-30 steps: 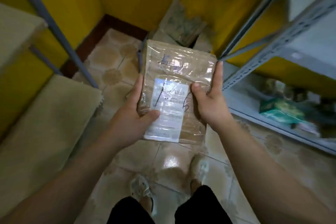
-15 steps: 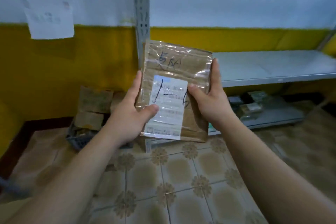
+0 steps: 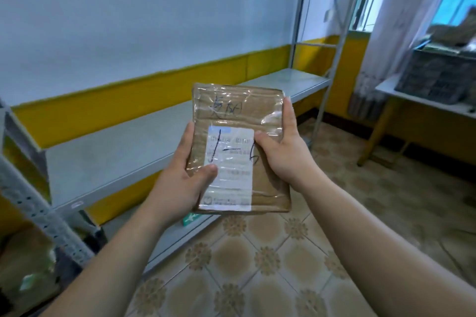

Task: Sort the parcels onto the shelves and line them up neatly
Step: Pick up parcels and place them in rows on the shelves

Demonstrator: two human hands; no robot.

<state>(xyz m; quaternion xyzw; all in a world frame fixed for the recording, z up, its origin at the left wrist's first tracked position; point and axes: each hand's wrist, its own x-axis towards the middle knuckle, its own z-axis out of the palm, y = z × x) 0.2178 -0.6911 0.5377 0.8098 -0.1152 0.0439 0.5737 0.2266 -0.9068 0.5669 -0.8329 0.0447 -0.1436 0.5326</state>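
Holding one flat brown cardboard parcel (image 3: 239, 108), taped over in clear film, up in front of me with both hands. My left hand (image 3: 180, 183) grips its left edge: thumb on the front at the lower left corner of the white paper label (image 3: 231, 175), fingers round the back. My right hand (image 3: 283, 154) grips the right edge, thumb on the front by the label's top right, fingers running up the side. Both hands are clamped on it and nothing else is in either.

The face is tilted toward me, label up and handwritten marks readable. I judge this is to check which shelf it goes to, and my thumbs sit off most of the writing for that.

The parcel is in the air, touching no surface. Behind and left of my grip runs the long grey metal shelf (image 3: 116, 147), bare along the part I can see, so that is the likely drop spot. Below the grip a lower shelf level shows a small green item (image 3: 192, 219), blurred. Under my forearms is the tiled floor (image 3: 257, 265). Well off to the right of my right hand a dark plastic crate (image 3: 435, 77) sits on a pale table (image 3: 412, 100); its contents are too blurred to tell.

Step in hand: reading, not yet placing. Next I need to reach forward-left and set it flat, edge squared to the shelf front.
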